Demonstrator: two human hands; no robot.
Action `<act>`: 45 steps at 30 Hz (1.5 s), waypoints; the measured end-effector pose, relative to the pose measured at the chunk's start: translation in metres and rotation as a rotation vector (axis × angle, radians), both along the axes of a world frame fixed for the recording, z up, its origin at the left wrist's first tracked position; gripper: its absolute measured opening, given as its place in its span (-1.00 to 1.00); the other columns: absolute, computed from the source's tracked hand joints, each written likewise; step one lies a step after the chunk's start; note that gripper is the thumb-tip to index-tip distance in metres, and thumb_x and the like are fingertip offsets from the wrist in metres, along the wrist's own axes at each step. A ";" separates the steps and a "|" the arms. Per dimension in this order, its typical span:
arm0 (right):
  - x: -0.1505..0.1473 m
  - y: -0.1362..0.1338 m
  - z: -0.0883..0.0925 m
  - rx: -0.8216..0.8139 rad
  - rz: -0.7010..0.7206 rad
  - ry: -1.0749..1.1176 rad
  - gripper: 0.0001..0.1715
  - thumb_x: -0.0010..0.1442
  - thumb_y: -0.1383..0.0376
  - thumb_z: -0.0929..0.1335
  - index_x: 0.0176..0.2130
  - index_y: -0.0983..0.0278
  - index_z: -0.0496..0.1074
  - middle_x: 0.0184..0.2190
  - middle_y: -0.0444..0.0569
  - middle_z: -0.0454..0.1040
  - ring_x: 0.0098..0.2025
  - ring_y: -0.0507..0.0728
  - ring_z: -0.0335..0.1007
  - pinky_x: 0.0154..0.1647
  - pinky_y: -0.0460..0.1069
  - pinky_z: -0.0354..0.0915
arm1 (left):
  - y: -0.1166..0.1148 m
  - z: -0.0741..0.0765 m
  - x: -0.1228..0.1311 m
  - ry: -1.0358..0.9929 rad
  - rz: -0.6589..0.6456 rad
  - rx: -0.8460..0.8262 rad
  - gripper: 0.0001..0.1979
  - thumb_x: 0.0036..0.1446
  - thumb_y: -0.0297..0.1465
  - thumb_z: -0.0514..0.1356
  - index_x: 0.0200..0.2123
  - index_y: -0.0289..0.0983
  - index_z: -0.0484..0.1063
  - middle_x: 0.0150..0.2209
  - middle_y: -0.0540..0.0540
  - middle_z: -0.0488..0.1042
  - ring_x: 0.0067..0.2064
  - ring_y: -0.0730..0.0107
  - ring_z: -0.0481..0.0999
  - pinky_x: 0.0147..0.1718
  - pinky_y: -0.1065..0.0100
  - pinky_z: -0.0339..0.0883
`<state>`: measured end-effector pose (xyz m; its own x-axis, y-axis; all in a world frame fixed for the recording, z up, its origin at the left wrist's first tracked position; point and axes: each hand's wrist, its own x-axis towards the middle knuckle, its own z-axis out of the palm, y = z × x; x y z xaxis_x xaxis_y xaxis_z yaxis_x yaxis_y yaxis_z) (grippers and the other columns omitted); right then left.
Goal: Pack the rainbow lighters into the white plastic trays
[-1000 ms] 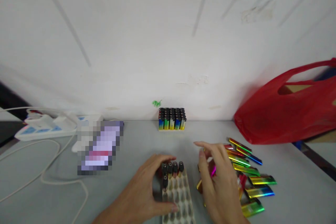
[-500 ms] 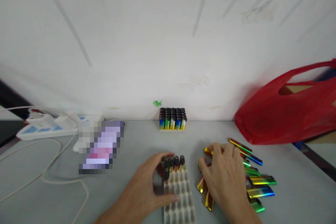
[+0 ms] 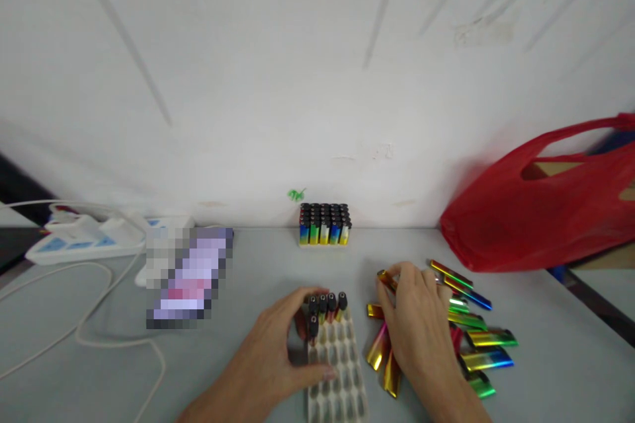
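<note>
A pale tray (image 3: pixel 340 370) with rows of slots lies at the bottom centre, several black-topped lighters (image 3: pixel 331 304) upright at its far end. My left hand (image 3: pixel 270 350) is wrapped round the tray's left side, thumb over the slots and fingers at the far left corner. To the right, my right hand (image 3: pixel 419 324) has its thumb and index finger closed on a gold lighter-shaped piece (image 3: pixel 387 279). Around and under that hand lie loose shiny pieces, among them a pink and gold one (image 3: pixel 378 347) and a yellow and blue one (image 3: pixel 489 360).
A filled block of lighters (image 3: pixel 325 231) stands against the wall. At the left are a blurred phone (image 3: pixel 193 274), a power strip (image 3: pixel 89 244) and white cables (image 3: pixel 112 344). A red bag (image 3: pixel 540 211) sits at the back right.
My right hand has moved slightly left and pinched the gold piece, whose end now sticks out further left. Some loose pieces beside it have shifted. My left hand stays on the tray.
</note>
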<state>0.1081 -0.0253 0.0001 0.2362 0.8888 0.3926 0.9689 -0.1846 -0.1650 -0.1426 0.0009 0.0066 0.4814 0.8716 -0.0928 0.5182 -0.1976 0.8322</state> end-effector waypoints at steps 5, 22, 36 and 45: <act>-0.007 -0.004 0.017 0.221 0.065 0.637 -0.70 0.50 0.03 0.33 -0.20 0.15 0.34 -0.30 -0.01 0.53 -0.21 0.29 0.42 -0.12 0.15 0.24 | 0.000 0.000 0.000 -0.006 0.007 0.000 -0.13 -0.07 -0.27 0.61 0.33 -0.04 0.46 0.15 -0.11 0.64 0.12 -0.07 0.60 0.21 0.04 0.42; -0.021 -0.014 0.047 -0.196 0.426 2.157 -0.75 0.30 0.18 0.58 -0.09 0.26 0.61 -0.26 -0.05 0.56 -0.35 0.02 0.37 -0.32 -0.11 0.35 | 0.002 0.002 0.002 -0.052 -0.025 0.006 -0.20 -0.05 -0.33 0.62 0.27 -0.10 0.48 0.09 -0.09 0.65 0.07 0.00 0.62 0.17 0.09 0.44; -0.029 -0.012 0.038 -0.195 0.298 2.048 -0.35 0.26 -0.26 0.51 -0.10 0.25 0.57 -0.51 -0.25 0.12 -0.51 0.00 -0.14 -0.57 -0.09 -0.17 | 0.002 0.002 0.001 -0.025 -0.029 0.017 -0.21 -0.05 -0.30 0.60 0.27 -0.06 0.49 0.05 -0.07 0.66 0.06 -0.01 0.64 0.15 0.08 0.46; -0.025 -0.009 0.041 -0.318 0.383 2.265 -0.34 0.14 -0.21 0.59 -0.44 0.22 0.37 -0.52 -0.27 -0.01 -0.46 0.04 -0.30 -0.48 -0.06 -0.11 | 0.002 0.001 0.001 -0.033 -0.028 0.026 -0.18 -0.07 -0.30 0.63 0.28 -0.08 0.48 0.10 -0.09 0.65 0.06 -0.01 0.63 0.13 0.12 0.46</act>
<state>0.0826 -0.0342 0.0413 -0.1947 0.9414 -0.2753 -0.6766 -0.3321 -0.6572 -0.1416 0.0031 0.0071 0.5081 0.8596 -0.0541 0.4841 -0.2331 0.8434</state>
